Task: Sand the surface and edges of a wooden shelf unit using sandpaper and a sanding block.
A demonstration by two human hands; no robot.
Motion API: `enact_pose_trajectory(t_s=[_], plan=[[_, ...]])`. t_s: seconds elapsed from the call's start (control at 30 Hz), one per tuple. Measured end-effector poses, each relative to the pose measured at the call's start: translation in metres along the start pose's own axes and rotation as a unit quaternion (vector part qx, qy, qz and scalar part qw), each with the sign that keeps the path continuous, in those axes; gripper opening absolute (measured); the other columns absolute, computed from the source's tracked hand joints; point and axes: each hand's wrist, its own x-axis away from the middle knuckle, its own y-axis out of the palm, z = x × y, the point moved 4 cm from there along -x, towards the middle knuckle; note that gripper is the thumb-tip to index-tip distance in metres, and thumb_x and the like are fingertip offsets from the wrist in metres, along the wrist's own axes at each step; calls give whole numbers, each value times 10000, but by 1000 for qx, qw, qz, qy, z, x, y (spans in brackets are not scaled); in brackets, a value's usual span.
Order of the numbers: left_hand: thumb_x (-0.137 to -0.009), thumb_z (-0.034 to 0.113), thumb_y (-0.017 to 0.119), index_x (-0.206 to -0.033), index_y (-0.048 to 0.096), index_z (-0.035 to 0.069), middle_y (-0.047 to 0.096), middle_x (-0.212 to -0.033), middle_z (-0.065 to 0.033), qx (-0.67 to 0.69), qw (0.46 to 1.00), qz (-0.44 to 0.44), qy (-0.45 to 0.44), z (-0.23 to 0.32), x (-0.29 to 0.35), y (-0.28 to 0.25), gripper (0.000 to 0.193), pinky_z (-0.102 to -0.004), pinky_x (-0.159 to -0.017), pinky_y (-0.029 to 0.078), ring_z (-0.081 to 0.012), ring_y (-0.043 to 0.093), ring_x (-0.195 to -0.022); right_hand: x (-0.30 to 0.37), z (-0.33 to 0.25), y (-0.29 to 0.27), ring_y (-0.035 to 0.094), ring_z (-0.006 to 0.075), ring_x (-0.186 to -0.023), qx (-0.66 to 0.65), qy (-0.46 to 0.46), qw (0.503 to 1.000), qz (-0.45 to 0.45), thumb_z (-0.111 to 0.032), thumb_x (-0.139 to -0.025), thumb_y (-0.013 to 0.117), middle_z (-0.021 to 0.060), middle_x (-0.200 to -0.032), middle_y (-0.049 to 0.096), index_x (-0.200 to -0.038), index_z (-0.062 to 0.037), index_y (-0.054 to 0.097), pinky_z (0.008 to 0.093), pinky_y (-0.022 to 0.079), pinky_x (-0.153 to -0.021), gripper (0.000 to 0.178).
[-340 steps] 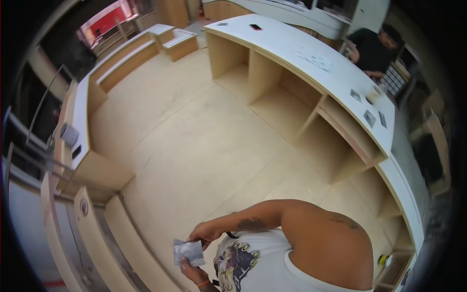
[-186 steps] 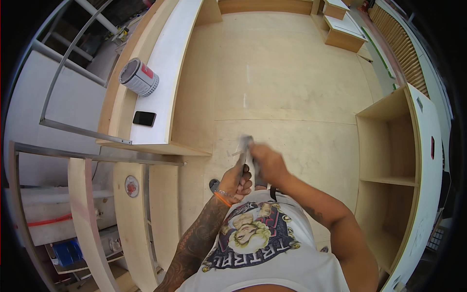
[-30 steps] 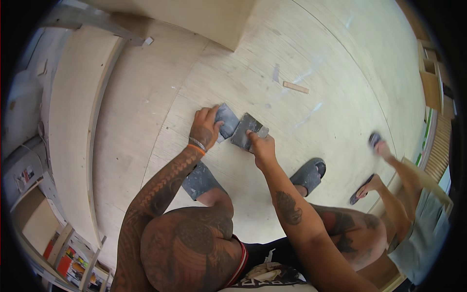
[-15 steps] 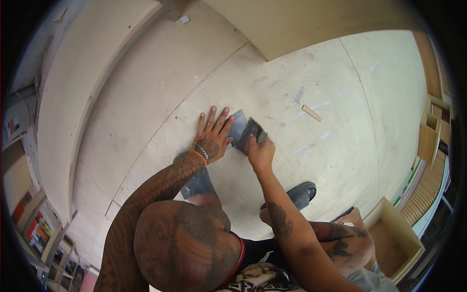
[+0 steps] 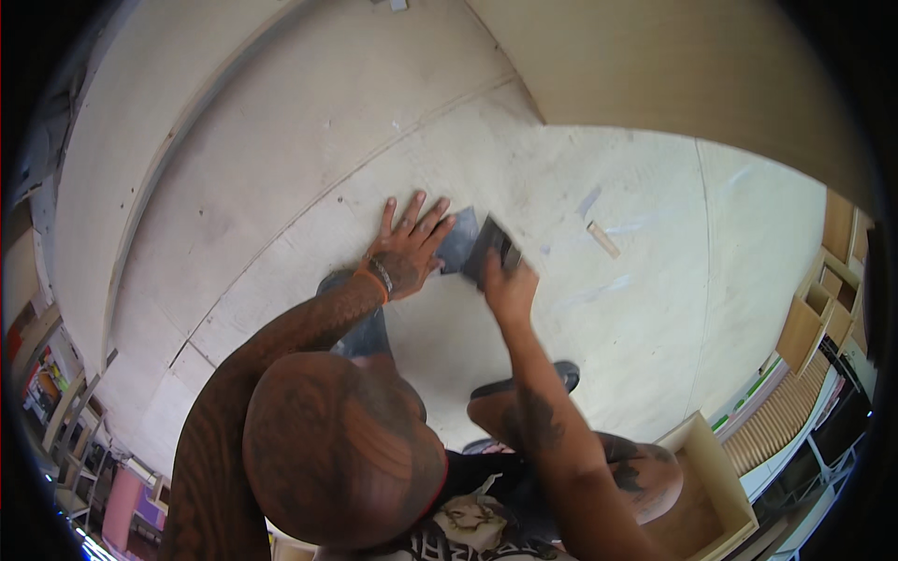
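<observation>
Fingers spread, my left hand (image 5: 409,248) lies flat on a pale wooden panel (image 5: 449,355). Its thumb side touches a small blue-grey flat piece (image 5: 457,240), whose lower part I cannot fully make out. My right hand (image 5: 511,290) is closed around a dark, flat rectangular tool (image 5: 483,250) with a grip on its upper side. The tool is tilted and sits just right of the blue-grey piece, close beside it. Its exact kind is not clear, and its underside is hidden.
A short wooden strip (image 5: 604,239) and grey smears lie right of the tool. A large wooden panel (image 5: 673,65) juts in at the top right, and a long board edge (image 5: 159,159) curves along the left. An open wooden box (image 5: 706,477) stands at the lower right.
The view has shifted, so the surroundings sit differently. My right hand has drawn the dark tool slightly away from the blue-grey piece. My left hand stays flat beside that piece.
</observation>
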Motion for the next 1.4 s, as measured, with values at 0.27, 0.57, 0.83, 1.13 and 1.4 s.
enact_pose_trajectory(t_s=[0.27, 0.57, 0.83, 1.13, 1.4], plan=[[-1022, 464, 371, -1585, 108, 144, -25, -1659, -53, -27, 999, -36, -1, 2, -5, -6, 699, -618, -1175, -39, -330, -64, -1516, -12, 35, 7, 643, 448, -1023, -20, 96, 991, -94, -86, -833, 637, 283, -1097, 666, -1178, 40, 629, 441, 513, -876, 368], [-1010, 465, 409, -1582, 104, 120, -29, -1656, -84, -35, 997, -69, -12, -2, 2, -11, 734, -627, -1167, -43, -354, -82, -1511, -28, -2, 3, 639, 440, -1014, -48, 55, 993, -87, -52, -810, 617, 288, -1035, 665, -1119, 24, 661, 429, 500, -884, 322], [-1006, 462, 426, -1579, 100, 92, -38, -1652, -118, -23, 997, -71, -1, -1, -2, -10, 756, -657, -1146, -49, -378, -103, -1506, -38, 4, 12, 686, 424, -797, -30, -35, 999, -9, -144, -853, 637, 255, -843, 685, -980, 31, 690, 412, 539, -721, 222], [-1029, 447, 365, -1585, 71, 125, -54, -1656, -75, -18, 988, -152, -22, -2, 2, -18, 707, -626, -1168, -32, -339, -99, -1512, -21, -7, 7, 638, 454, -999, -39, -72, 996, -37, -76, -829, 601, 290, -1057, 667, -1147, 22, 659, 447, 511, -872, 338], [-1019, 465, 382, -1581, 105, 114, 4, -1659, -69, -22, 991, -130, -15, -2, 8, -16, 719, -617, -1171, -7, -329, -52, -1519, -24, -23, 12, 649, 457, -967, -10, -103, 994, -41, -77, -821, 620, 291, -1030, 673, -1130, 58, 653, 444, 525, -843, 338]])
